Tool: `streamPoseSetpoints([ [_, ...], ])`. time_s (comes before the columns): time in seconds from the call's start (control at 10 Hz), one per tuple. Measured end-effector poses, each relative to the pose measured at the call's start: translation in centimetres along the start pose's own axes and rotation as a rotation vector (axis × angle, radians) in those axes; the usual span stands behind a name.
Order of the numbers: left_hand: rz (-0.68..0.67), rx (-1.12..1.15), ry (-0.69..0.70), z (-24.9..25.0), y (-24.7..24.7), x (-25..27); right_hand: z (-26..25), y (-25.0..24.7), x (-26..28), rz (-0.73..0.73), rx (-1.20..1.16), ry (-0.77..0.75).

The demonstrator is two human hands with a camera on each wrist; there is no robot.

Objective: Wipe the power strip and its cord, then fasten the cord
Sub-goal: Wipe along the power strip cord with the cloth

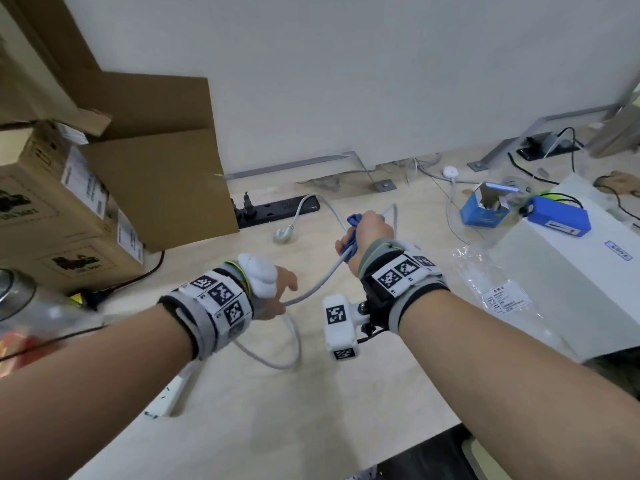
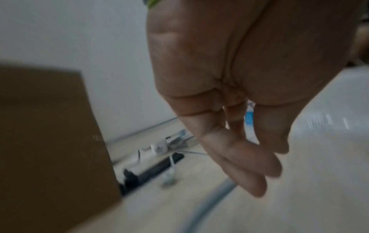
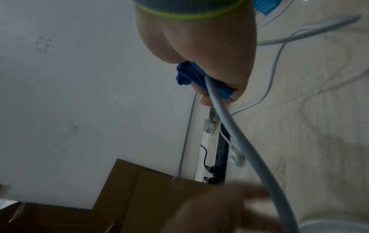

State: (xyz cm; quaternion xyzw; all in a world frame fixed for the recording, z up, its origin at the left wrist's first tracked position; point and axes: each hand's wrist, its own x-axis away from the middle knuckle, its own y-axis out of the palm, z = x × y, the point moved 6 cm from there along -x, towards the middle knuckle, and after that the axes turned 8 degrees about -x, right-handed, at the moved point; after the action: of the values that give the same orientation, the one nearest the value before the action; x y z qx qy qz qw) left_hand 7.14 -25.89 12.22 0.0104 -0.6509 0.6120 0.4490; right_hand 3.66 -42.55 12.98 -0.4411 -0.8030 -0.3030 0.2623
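My right hand (image 1: 370, 230) (image 3: 219, 75) is raised over the table and grips a blue cloth (image 1: 349, 237) (image 3: 185, 75) wrapped round the grey cord (image 1: 311, 289) (image 3: 249, 149). Past that hand the cord arcs back down to its plug (image 1: 284, 234) (image 3: 237, 159) lying on the table. My left hand (image 1: 277, 296) (image 2: 269, 167) hangs lower with its fingers straight, right beside the cord (image 2: 215, 195); no grip shows. The white power strip (image 1: 169, 398) peeks out under my left forearm.
Cardboard boxes (image 1: 69, 202) and a cardboard sheet (image 1: 166, 161) stand at the left. A black power strip (image 1: 277, 211) lies along the back wall. At the right are a white box (image 1: 571, 289), a blue battery pack (image 1: 557, 216), a small blue carton (image 1: 483, 206) and a plastic bag (image 1: 491, 278).
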Motion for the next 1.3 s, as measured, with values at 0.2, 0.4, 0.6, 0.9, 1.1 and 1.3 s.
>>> streamPoseSetpoints([
  [0.2,0.277,0.571,0.111,5.1,0.4,0.0,1.5,0.9,0.6,-0.028,-0.031,-0.021],
  [0.4,0.331,0.005,0.203,4.5,1.2,2.1,1.1,-0.8,0.4,0.027,0.011,0.038],
  [0.6,-0.1,-0.421,0.252,1.2,3.8,2.3,1.4,-1.7,0.2,0.062,0.047,0.052],
  [0.9,-0.225,-0.371,0.007,-2.7,5.1,1.2,1.8,-2.0,0.9,0.085,-0.154,0.086],
  [1.1,0.323,0.432,0.066,4.5,0.7,1.6,3.0,-0.3,2.2,0.054,-0.087,0.043],
  [1.3,0.524,0.016,0.325,5.0,0.2,2.1,1.8,-1.1,2.5,0.151,-0.902,0.154],
])
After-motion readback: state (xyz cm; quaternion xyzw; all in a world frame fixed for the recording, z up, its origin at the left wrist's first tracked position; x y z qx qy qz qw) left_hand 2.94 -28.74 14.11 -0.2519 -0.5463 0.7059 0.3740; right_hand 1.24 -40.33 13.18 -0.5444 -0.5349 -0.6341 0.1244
